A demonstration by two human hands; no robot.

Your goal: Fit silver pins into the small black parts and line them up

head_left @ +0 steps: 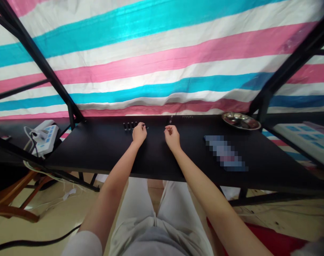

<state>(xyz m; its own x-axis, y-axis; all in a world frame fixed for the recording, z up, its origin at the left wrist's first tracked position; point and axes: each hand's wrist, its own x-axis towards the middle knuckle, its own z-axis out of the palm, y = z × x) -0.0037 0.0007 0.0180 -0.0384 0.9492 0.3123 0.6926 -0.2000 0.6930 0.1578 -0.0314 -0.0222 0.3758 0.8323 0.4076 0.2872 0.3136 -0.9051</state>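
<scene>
My left hand [140,133] rests over the black table with its fingers curled together, at the right end of a row of several small dark cylinders [129,126] with pale ends. What its fingertips hold, if anything, is hidden. Just right of those fingertips lies a tiny object [147,127], too small to name. Across a short gap, my right hand [173,137] is closed in a pinch, thumb against fingers. Whatever may be between them cannot be made out. Beyond it, a small dark piece with light spots [171,119] lies near the table's back edge.
Several tiny bits [188,117] lie along the back edge of the black table [98,153]. At the right are a round metal dish [241,122] and a pixelated blue item [226,153]. White power strips [48,138] sit on the left table. Black metal posts [42,64] flank a striped sheet.
</scene>
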